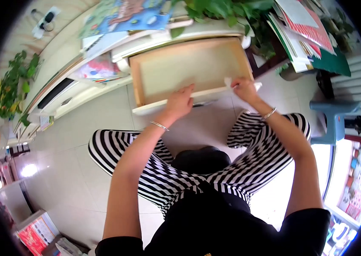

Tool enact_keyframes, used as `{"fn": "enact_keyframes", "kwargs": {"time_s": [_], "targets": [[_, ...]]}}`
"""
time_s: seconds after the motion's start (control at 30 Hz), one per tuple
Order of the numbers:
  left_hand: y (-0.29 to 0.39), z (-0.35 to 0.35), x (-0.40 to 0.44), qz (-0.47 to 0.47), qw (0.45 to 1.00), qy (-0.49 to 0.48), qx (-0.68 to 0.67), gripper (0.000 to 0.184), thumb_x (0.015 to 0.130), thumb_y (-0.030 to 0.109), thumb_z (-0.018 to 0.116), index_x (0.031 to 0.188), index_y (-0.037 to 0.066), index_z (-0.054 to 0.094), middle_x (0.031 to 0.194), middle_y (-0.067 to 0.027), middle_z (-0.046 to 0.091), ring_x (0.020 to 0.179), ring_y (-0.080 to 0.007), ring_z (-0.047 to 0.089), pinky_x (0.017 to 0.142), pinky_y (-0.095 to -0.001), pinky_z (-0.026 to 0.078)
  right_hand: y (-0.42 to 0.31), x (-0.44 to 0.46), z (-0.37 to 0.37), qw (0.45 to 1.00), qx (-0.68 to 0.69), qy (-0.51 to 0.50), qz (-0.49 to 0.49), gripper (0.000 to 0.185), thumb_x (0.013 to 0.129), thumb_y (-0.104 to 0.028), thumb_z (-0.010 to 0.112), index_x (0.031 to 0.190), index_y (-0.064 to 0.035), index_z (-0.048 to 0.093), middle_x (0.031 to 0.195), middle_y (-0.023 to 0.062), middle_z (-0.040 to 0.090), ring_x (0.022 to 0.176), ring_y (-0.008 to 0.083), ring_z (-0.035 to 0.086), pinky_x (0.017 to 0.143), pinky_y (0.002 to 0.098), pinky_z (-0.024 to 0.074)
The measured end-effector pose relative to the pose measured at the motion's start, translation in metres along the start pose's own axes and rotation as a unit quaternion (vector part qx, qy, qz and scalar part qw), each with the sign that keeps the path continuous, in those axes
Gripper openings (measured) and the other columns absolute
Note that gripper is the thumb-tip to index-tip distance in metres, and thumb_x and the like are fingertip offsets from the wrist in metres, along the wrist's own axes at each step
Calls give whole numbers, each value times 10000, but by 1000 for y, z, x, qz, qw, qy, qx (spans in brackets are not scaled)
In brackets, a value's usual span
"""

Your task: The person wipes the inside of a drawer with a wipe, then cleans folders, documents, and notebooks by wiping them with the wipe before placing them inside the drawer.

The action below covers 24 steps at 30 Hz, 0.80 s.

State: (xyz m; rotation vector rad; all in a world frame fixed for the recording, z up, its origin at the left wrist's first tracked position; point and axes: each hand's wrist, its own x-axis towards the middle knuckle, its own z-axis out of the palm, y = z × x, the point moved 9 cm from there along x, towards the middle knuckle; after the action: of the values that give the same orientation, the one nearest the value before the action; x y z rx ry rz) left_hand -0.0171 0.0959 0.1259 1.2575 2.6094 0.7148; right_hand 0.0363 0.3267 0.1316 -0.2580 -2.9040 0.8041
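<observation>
While the drawer [187, 62] is overlapped by the left hand [180, 103], fingers parted, a blurred scrap [227, 81] is pinched by the right hand [245, 89].

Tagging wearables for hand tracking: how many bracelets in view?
2: left bracelet, worn just behind the left hand; right bracelet, just behind the right hand. No others seem hidden.

The single view looks from the person's head, facing forward and steeply down. The shirt [214, 228] is closest, at six o'clock, with the striped trousers [167, 177] above it. Farther out, the left hand [180, 102], right hand [245, 89] and drawer [191, 62] lie around twelve to one. The wide, rounded picture takes in a stool [330, 115] at three and a plant [16, 87] between nine and ten.
</observation>
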Motion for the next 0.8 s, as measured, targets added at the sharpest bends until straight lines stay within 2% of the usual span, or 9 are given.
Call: {"fn": "enact_keyframes", "kwargs": {"time_s": [0.13,0.3,0.4,0.5,0.53,0.63,0.7,0.77,0.8], "targets": [[-5,-38,-14,-29,976,150,-157,389,806,76,495,1179,-29,468,1096,-230,560,1014,-370,539,897,-398,427,-96,-4,56,997,57,-22,-37,156,688,-48,568,817,-99,641,827,143,595,755,327,602,688,402,492],[-75,-32,-63,-213,841,279,-413,315,858,163,564,1142,28,542,1136,-147,568,1029,-216,552,841,-281,439,-204,8,102,981,162,-17,-102,199,684,-19,571,859,-80,645,840,134,608,747,277,609,680,378,489],[-92,-54,-97,-255,731,380,-506,306,882,219,543,1153,77,538,1082,-100,579,1011,-188,542,837,-273,435,-211,13,134,916,361,-150,88,198,690,-17,566,869,-37,648,817,99,616,728,201,593,675,334,481],[-79,-61,-121,-297,604,377,-636,335,906,305,492,1178,111,507,1047,-67,575,994,-171,536,854,-291,430,-211,8,145,641,719,-128,235,234,703,-17,539,925,32,598,894,93,597,823,195,584,744,329,481],[-63,-60,-118,-295,524,329,-728,360,916,347,459,1192,119,487,1040,-56,571,986,-166,536,868,-305,427,-213,0,140,639,719,-129,243,234,703,-17,539,925,32,598,894,93,597,823,195,584,744,329,481],[-24,-67,-98,-219,489,234,-811,421,921,416,417,1207,111,463,1108,-51,554,1036,-188,520,895,-359,418,-244,-17,105,500,822,-162,220,180,737,-38,545,899,34,574,893,101,597,811,204,573,768,344,484],[-2,-72,-89,-143,433,225,-861,421,917,410,440,1206,105,470,1146,-69,546,1064,-200,504,905,-369,415,-236,-25,101,545,801,-141,205,185,745,-38,548,918,22,571,901,105,596,818,212,577,771,347,478],[-1,-66,-83,-151,459,244,-841,412,914,392,457,1200,96,477,1146,-69,548,1056,-192,505,907,-362,414,-227,-35,97,589,777,-119,189,192,752,-38,550,937,11,568,910,108,596,825,220,580,774,349,472],[2,-68,-82,-156,484,264,-820,402,912,374,473,1194,88,484,1145,-69,550,1049,-184,507,908,-355,412,-224,-36,86,727,666,-103,131,183,769,-44,549,947,-2,564,927,109,593,852,227,578,777,353,465]]}}
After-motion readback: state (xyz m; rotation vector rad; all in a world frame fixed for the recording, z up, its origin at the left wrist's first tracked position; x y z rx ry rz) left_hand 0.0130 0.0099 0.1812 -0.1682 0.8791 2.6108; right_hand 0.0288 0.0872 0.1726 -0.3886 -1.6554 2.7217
